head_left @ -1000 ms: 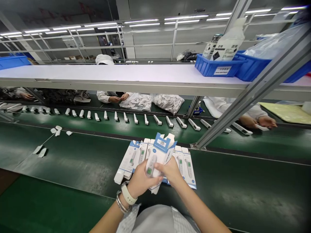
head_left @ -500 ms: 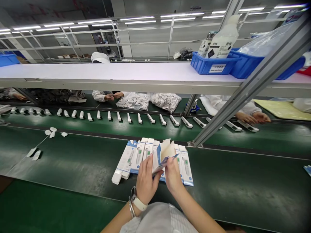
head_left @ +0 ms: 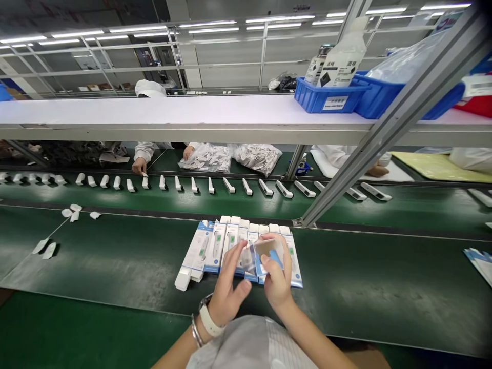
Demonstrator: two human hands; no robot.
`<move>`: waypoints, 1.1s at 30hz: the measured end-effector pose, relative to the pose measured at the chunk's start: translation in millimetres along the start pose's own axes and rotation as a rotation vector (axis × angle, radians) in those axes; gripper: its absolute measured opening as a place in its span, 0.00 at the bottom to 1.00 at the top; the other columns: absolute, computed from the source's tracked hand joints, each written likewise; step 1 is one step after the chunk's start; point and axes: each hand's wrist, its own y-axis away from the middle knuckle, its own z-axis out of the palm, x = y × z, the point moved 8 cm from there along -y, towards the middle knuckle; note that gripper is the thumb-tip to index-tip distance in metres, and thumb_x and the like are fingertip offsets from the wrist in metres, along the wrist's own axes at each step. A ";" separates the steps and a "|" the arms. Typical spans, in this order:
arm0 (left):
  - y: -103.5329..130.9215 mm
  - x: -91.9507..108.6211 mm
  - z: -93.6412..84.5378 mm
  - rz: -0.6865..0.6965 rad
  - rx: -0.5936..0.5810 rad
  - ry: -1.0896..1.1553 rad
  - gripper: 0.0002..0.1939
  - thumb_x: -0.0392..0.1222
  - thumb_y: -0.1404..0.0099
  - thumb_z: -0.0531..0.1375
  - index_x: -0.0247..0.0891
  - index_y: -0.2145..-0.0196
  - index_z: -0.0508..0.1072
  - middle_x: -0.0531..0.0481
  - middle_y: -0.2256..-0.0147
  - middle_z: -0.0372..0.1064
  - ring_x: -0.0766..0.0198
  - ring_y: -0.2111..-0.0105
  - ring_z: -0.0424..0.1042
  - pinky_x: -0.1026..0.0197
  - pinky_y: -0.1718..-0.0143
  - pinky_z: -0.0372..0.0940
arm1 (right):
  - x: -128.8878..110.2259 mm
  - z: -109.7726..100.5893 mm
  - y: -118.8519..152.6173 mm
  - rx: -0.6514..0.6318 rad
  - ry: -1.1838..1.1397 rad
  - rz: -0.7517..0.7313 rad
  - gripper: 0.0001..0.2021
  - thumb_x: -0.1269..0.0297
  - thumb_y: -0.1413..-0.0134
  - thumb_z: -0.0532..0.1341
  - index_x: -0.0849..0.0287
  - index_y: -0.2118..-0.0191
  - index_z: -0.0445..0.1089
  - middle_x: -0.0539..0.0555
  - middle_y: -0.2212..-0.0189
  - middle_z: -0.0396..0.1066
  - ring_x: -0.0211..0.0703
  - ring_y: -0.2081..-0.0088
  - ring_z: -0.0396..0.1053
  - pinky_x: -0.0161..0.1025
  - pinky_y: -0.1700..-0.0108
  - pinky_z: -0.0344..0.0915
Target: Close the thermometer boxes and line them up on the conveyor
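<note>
Over the dark green work surface point(head_left: 357, 287), my right hand point(head_left: 277, 279) is closed round a small white and blue carton point(head_left: 269, 253), which is blurred by motion, with its open end showing. My left hand point(head_left: 227, 292) is just left of the carton, fingers apart and thumb spread, holding nothing visible. A watch and a metal bangle are on the left wrist. Behind and under the hands lies a row of several flat white and blue cartons point(head_left: 216, 248), side by side, each printed with a device picture.
Beyond, a green belt point(head_left: 184, 202) carries several white devices point(head_left: 265, 187). A slanted metal post point(head_left: 369, 138) stands at the right under a white shelf point(head_left: 154, 113) with blue bins point(head_left: 326, 97). Co-workers' hands point(head_left: 139, 165) are across the belt. Small white pieces point(head_left: 49, 250) lie left.
My left hand has come off the carton and opened. The carton has turned in my right hand. Across the belt, a co-worker's hand has reached a device, and the view has shifted slightly.
</note>
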 end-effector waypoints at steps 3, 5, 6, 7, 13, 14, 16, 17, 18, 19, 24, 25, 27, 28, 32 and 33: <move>-18.5 15.4 -5.9 -0.086 -0.002 0.313 0.23 0.52 0.35 0.50 0.46 0.44 0.61 0.45 0.44 0.57 0.53 0.42 0.53 0.51 0.41 0.48 | -13.1 7.2 -1.3 -0.128 0.077 -0.124 0.16 0.64 0.52 0.56 0.55 0.55 0.62 0.51 0.66 0.66 0.45 0.63 0.65 0.43 0.59 0.61; -29.6 25.0 -2.9 -0.146 -0.041 0.466 0.19 0.49 0.38 0.55 0.44 0.49 0.68 0.46 0.45 0.60 0.53 0.43 0.55 0.53 0.42 0.50 | -19.7 8.6 -1.9 -0.159 0.122 -0.198 0.18 0.63 0.51 0.56 0.54 0.51 0.60 0.52 0.66 0.67 0.46 0.62 0.65 0.44 0.58 0.61; -33.4 28.1 -0.8 -0.180 -0.052 0.529 0.17 0.47 0.39 0.58 0.44 0.52 0.71 0.46 0.46 0.61 0.53 0.43 0.55 0.53 0.42 0.50 | -21.5 8.2 -2.2 -0.159 0.131 -0.223 0.19 0.62 0.50 0.55 0.54 0.50 0.59 0.52 0.66 0.67 0.46 0.62 0.65 0.45 0.57 0.61; -35.8 29.5 1.3 -0.220 -0.049 0.585 0.15 0.45 0.41 0.60 0.43 0.55 0.73 0.46 0.46 0.62 0.53 0.43 0.55 0.53 0.42 0.51 | -22.2 7.3 -2.6 -0.153 0.127 -0.238 0.20 0.59 0.49 0.54 0.55 0.48 0.58 0.52 0.66 0.67 0.47 0.62 0.65 0.45 0.57 0.60; -31.6 23.4 7.1 -0.384 0.073 0.677 0.13 0.36 0.45 0.64 0.41 0.60 0.76 0.44 0.48 0.64 0.53 0.45 0.58 0.54 0.45 0.55 | -15.7 2.1 -5.1 -0.088 0.079 -0.171 0.22 0.56 0.42 0.46 0.56 0.43 0.52 0.52 0.69 0.67 0.44 0.67 0.66 0.46 0.58 0.60; -30.6 23.2 7.3 -0.387 0.078 0.669 0.13 0.36 0.45 0.64 0.41 0.60 0.76 0.44 0.48 0.64 0.53 0.45 0.58 0.54 0.45 0.55 | -15.8 2.6 -5.5 -0.090 0.069 -0.165 0.22 0.58 0.42 0.48 0.56 0.42 0.50 0.51 0.70 0.67 0.44 0.67 0.66 0.46 0.59 0.60; -29.6 23.5 6.3 -0.377 0.087 0.659 0.13 0.36 0.44 0.64 0.42 0.59 0.76 0.45 0.48 0.64 0.54 0.45 0.58 0.54 0.45 0.55 | -17.3 3.8 -6.1 -0.095 0.036 -0.168 0.25 0.61 0.45 0.51 0.55 0.41 0.46 0.50 0.71 0.67 0.43 0.68 0.66 0.46 0.60 0.60; -29.4 23.6 5.2 -0.367 0.095 0.655 0.13 0.36 0.44 0.64 0.42 0.59 0.76 0.45 0.48 0.64 0.54 0.45 0.59 0.54 0.45 0.55 | -18.4 4.2 -6.4 -0.096 0.022 -0.175 0.27 0.62 0.46 0.52 0.55 0.41 0.45 0.49 0.71 0.66 0.43 0.68 0.66 0.46 0.60 0.60; -29.2 23.5 4.1 -0.355 0.102 0.651 0.13 0.35 0.44 0.64 0.43 0.60 0.76 0.45 0.49 0.64 0.54 0.45 0.59 0.54 0.45 0.55 | -19.3 4.7 -6.7 -0.096 0.012 -0.182 0.29 0.63 0.47 0.53 0.55 0.40 0.43 0.49 0.71 0.66 0.43 0.69 0.65 0.46 0.61 0.60; -28.9 23.3 3.0 -0.341 0.110 0.646 0.13 0.35 0.45 0.64 0.43 0.60 0.76 0.45 0.49 0.65 0.54 0.46 0.60 0.54 0.45 0.56 | -20.1 5.2 -7.0 -0.099 0.004 -0.188 0.30 0.63 0.48 0.54 0.55 0.40 0.42 0.49 0.72 0.66 0.43 0.69 0.65 0.46 0.61 0.60; -27.7 31.6 -5.9 -0.115 0.138 0.486 0.17 0.32 0.44 0.63 0.51 0.58 0.74 0.48 0.53 0.66 0.57 0.50 0.64 0.53 0.49 0.61 | -20.8 8.2 -8.9 -0.161 -0.026 -0.169 0.31 0.65 0.48 0.54 0.56 0.40 0.41 0.49 0.72 0.65 0.42 0.71 0.64 0.44 0.65 0.60; -27.2 37.9 -10.3 -0.020 0.157 0.386 0.19 0.31 0.44 0.63 0.52 0.57 0.73 0.48 0.53 0.66 0.59 0.52 0.65 0.53 0.50 0.62 | -20.7 8.4 -9.6 -0.178 -0.014 -0.161 0.31 0.65 0.49 0.54 0.56 0.40 0.41 0.49 0.72 0.65 0.42 0.72 0.64 0.44 0.66 0.60; -24.8 55.2 -15.9 0.194 0.165 0.140 0.23 0.29 0.45 0.62 0.52 0.55 0.72 0.48 0.54 0.66 0.60 0.55 0.67 0.55 0.54 0.64 | -21.3 7.4 -11.2 -0.204 0.017 -0.157 0.31 0.65 0.49 0.54 0.57 0.40 0.43 0.50 0.72 0.66 0.43 0.72 0.65 0.44 0.66 0.61; -23.3 64.0 -16.0 0.292 0.147 0.016 0.23 0.29 0.45 0.63 0.52 0.54 0.71 0.47 0.55 0.66 0.60 0.56 0.67 0.55 0.55 0.65 | -22.3 6.3 -12.2 -0.211 0.035 -0.167 0.30 0.64 0.49 0.54 0.57 0.41 0.44 0.50 0.72 0.66 0.43 0.72 0.65 0.43 0.67 0.61; -22.8 78.4 -10.9 0.442 0.034 -0.238 0.18 0.36 0.47 0.65 0.46 0.57 0.74 0.43 0.55 0.68 0.57 0.58 0.67 0.53 0.59 0.65 | -24.1 2.3 -16.1 -0.231 0.097 -0.203 0.28 0.62 0.48 0.53 0.57 0.42 0.47 0.51 0.72 0.68 0.44 0.72 0.66 0.44 0.68 0.62; -24.6 77.0 -11.5 0.412 0.024 -0.224 0.14 0.37 0.46 0.64 0.44 0.59 0.75 0.43 0.56 0.68 0.57 0.59 0.67 0.53 0.60 0.65 | -23.6 2.3 -17.0 -0.244 0.105 -0.203 0.27 0.61 0.48 0.53 0.57 0.42 0.47 0.52 0.71 0.68 0.44 0.72 0.67 0.44 0.69 0.62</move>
